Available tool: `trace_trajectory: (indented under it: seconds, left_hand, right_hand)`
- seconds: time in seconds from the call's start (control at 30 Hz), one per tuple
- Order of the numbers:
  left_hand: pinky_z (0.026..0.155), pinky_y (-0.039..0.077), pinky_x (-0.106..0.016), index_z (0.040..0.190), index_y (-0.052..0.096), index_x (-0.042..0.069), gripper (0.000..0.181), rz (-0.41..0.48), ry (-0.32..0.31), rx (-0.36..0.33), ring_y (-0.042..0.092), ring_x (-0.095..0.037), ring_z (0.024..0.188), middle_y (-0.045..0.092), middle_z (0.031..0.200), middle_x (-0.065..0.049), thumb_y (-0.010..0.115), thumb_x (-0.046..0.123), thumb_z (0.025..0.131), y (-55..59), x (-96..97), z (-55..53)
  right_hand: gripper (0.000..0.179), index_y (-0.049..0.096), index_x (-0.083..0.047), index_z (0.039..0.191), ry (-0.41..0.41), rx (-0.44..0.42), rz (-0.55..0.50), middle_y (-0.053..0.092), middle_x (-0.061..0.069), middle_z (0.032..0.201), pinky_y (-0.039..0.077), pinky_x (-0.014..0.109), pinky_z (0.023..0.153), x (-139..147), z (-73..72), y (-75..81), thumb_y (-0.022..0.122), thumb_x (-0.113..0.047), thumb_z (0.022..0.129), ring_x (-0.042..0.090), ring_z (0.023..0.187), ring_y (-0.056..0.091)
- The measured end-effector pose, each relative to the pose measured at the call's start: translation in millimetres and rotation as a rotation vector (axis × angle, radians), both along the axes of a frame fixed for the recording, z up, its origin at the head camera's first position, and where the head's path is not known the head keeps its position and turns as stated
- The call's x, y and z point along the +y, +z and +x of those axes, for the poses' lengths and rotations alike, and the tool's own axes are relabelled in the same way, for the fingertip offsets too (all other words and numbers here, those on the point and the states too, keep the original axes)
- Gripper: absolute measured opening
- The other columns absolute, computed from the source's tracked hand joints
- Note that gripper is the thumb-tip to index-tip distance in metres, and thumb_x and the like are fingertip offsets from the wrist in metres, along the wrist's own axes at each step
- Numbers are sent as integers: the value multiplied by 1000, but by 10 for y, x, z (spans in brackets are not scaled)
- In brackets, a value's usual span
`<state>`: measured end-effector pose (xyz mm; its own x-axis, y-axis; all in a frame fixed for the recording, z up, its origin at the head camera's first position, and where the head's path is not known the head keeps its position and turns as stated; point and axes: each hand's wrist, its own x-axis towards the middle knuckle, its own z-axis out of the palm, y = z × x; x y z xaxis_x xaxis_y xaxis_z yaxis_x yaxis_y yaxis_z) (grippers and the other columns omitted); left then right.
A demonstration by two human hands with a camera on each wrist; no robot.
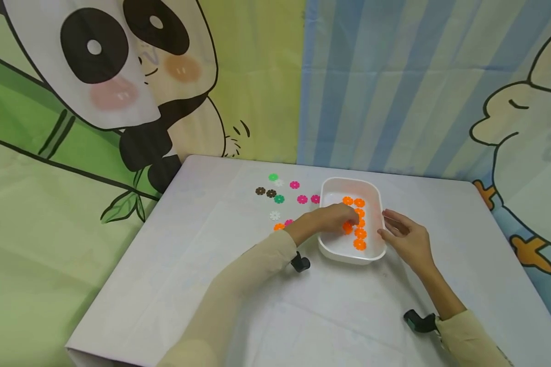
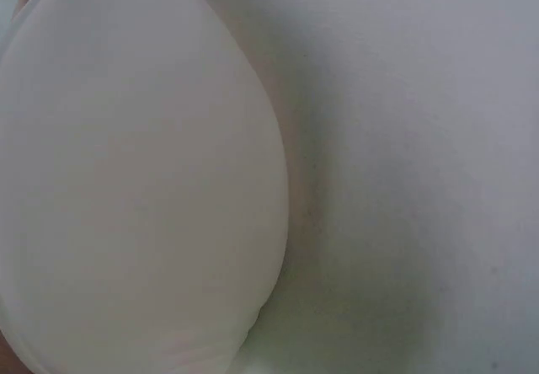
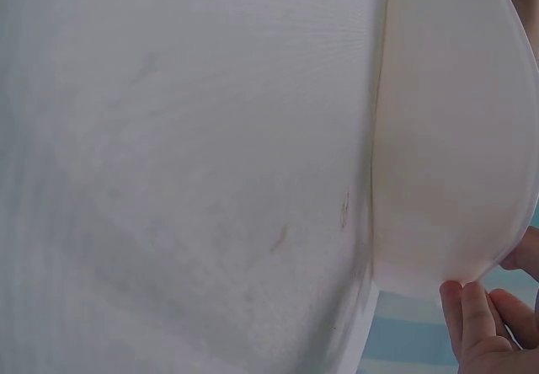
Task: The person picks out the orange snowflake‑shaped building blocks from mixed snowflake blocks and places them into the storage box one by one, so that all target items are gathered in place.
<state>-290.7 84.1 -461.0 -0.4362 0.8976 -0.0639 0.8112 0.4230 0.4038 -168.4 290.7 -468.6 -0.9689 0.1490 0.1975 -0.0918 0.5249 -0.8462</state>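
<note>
A white plastic basin [image 1: 342, 253] stands on the table with several orange snowflake discs [image 1: 360, 244] on its floor. My left hand [image 1: 335, 217] reaches over its left rim, fingers pointing down among the discs. Its fingertips are hidden, so whether they pinch a disc does not show. At the basin's right side, my right hand [image 1: 409, 240] grips the rim between thumb and fingers. The right wrist view shows those fingers [image 3: 476, 315] against the outer wall. In the left wrist view the basin's side [image 2: 143, 172] hides most of the left hand.
Left of the basin lie loose snowflake discs: pink [image 1: 302, 199], brown [image 1: 260, 191], green [image 1: 279, 199], white [image 1: 274, 216] and orange [image 1: 279, 227]. The white table [image 1: 174, 275] meets a printed curtain [image 1: 266, 81] at its back edge.
</note>
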Motion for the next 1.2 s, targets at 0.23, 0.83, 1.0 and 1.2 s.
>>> trace_trajectory:
  seconds: [0.23,0.83,1.0,1.2]
  left_hand:
    - [99,36,-13,125,66,15,36,-29,0,-33,52,-7,110,64,116,8,69,9,90,2,10,10]
    - [95,39,-13,124,66,12,37,-3,-26,-69,55,-7,106,66,114,5,72,9,88,50,1,-11]
    - [93,44,-15,126,65,7,38,116,-15,-133,59,-12,109,66,120,-2,72,9,88,136,-123,-98]
    - [90,50,-22,121,66,3,36,319,65,-181,62,-23,108,66,117,-8,74,6,86,227,-614,-270]
  right_hand:
    - [57,54,-1,136,14,3,-4,57,16,135,47,15,84,3,-18,-15,76,-14,85,32,119,58]
    - [57,54,-1,137,8,-6,-16,56,17,135,46,14,84,-21,-12,14,76,-14,86,31,120,57]
    - [58,54,-2,137,3,-11,-11,56,16,136,46,14,84,-21,-5,22,76,-16,86,32,120,57]
    - [56,56,-1,135,-13,-1,9,57,16,134,46,14,85,-10,1,7,77,-15,85,34,119,57]
